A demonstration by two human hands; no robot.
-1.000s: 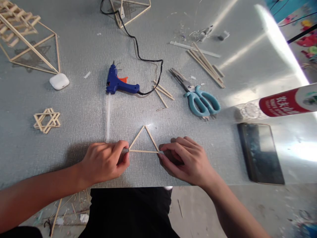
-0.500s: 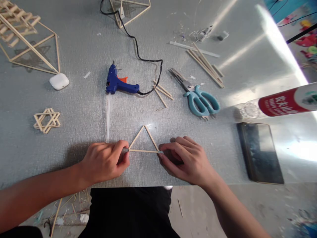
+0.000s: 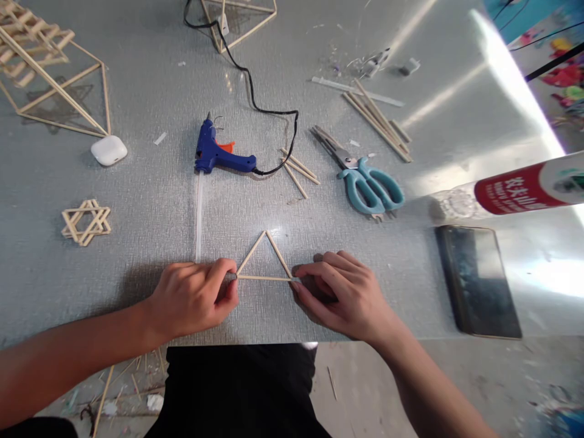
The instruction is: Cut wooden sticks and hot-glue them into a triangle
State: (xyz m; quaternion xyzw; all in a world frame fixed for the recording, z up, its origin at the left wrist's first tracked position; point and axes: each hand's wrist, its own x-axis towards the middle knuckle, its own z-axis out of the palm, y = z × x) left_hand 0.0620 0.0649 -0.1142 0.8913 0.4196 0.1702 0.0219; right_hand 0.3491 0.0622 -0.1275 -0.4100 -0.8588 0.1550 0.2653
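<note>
Stick triangle lying flat on the counter, near its front edge, between the hands. Left hand grip pinching the left base corner; right hand grip pinching the right one. Light, even pressure probably serving best; twisting would likely be skewing the corners.

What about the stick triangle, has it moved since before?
No, the stick triangle lies in the same spot, judged against the blue glue gun.

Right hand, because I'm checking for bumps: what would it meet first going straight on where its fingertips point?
The right hand would first meet the stick triangle, whose corner lies right before it; contact is hard to judge.
</note>
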